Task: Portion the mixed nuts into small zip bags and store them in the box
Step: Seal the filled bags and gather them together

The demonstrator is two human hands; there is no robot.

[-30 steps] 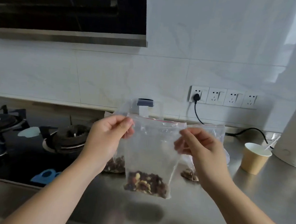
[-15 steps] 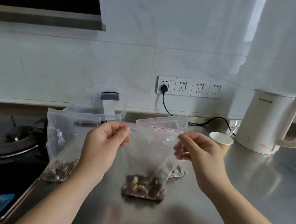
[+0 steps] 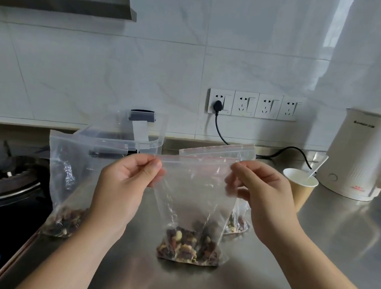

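I hold a small clear zip bag (image 3: pixel 193 189) upright over the steel counter, mixed nuts (image 3: pixel 187 247) settled in its bottom, which touches the counter. My left hand (image 3: pixel 124 185) pinches the left end of its red-lined zip strip. My right hand (image 3: pixel 262 193) pinches the right end. A larger clear bag (image 3: pixel 67 174) with nuts at the bottom stands to the left. A second small bag (image 3: pixel 236 225) with nuts stands behind my right hand, mostly hidden. The clear plastic box (image 3: pixel 140 139) with a dark latch sits behind, against the wall.
A gas stove (image 3: pixel 9 178) lies at the left edge. A brown paper cup (image 3: pixel 300 191) with a white spoon stands to the right, with a white electric kettle (image 3: pixel 360 154) behind it. A black cable (image 3: pixel 221 133) runs from the wall sockets along the counter's back.
The view has swung right and come closer, bringing the kettle into sight. The bag's bottom has come down onto the counter. Both hands keep pinching the zip strip.
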